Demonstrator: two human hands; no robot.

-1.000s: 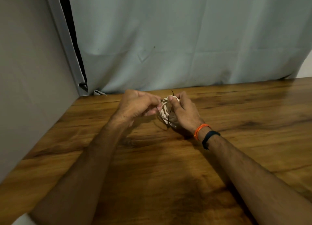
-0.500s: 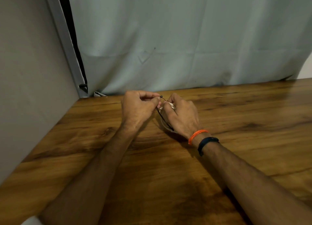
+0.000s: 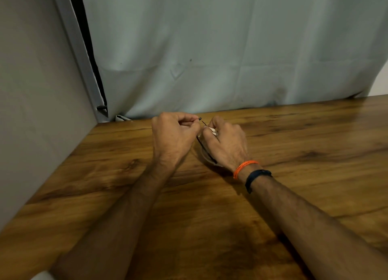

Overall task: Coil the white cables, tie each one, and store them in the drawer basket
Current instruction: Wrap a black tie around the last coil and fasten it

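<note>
Wooden table (image 3: 294,195) runs up to a pale grey curtain (image 3: 231,48). Left hand (image 3: 172,136): fingers curled, thumb and forefinger pinching the end of a thin black tie (image 3: 206,151). Right hand (image 3: 226,145): fingers curled around the coiled white cable (image 3: 212,130), mostly hidden, just above the tabletop. Orange band (image 3: 244,167) and dark band (image 3: 257,175) circle the right wrist.

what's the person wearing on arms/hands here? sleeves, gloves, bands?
Both forearms are bare: no sleeves in view and no gloves. The left hand and its wrist carry nothing. The right hand has two bands at the wrist: a thin orange corded band nearer the hand, and a wider dark band just behind it. No rings can be made out.
</note>
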